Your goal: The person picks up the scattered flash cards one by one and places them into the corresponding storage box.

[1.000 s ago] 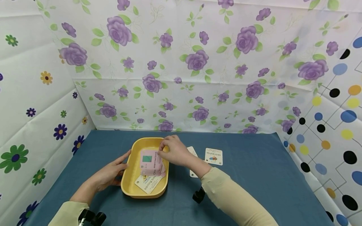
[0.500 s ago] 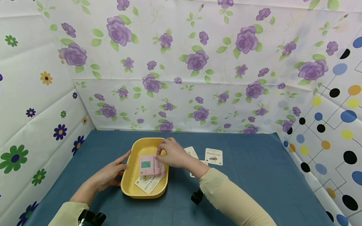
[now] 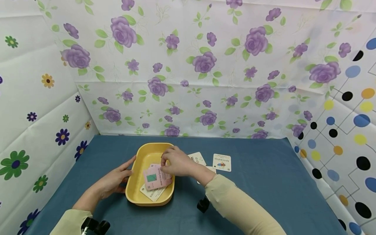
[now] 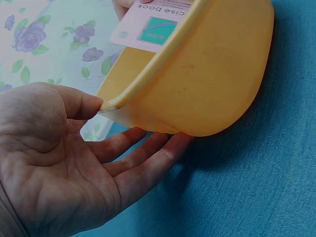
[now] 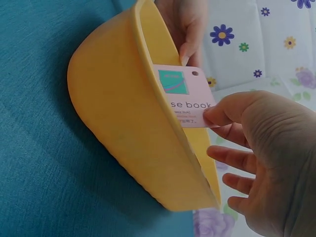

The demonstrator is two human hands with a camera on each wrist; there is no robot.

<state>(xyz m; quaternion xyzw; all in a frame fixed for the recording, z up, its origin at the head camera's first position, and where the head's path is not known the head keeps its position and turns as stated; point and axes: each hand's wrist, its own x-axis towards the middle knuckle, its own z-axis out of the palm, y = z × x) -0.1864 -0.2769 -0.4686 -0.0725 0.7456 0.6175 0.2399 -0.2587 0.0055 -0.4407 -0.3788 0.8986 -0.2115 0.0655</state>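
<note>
In the head view a yellow plastic tray [image 3: 132, 192] sits on the blue cloth. My left hand [image 3: 113, 182] holds its left side; the left wrist view shows the thumb [image 4: 86, 102] at the rim and the fingers against the outer wall. Between thumb and forefinger, my right hand [image 3: 180, 163] pinches a pink "exercise book" word card [image 3: 155, 179] by its edge, tilted over the tray. Another pink card [image 3: 153, 166] shows partly behind it. Below lies a white "sailing boat" card [image 3: 153, 195], partly covered. The right hand's other fingers [image 5: 232, 158] spread loosely.
A white "spaceship" card [image 3: 222, 162] lies on the blue cloth [image 3: 264, 189] right of the tray. Two more white cards are near it, one card [image 3: 197, 158] partly behind my right hand, the other mostly under my wrist. Patterned sheets [image 3: 188, 65] wall the back and sides.
My right hand has moved slightly left and toward me, carrying the pink card lower over the sailing boat card. Another pink card's top edge has come into view. The left hand and tray stay put.
</note>
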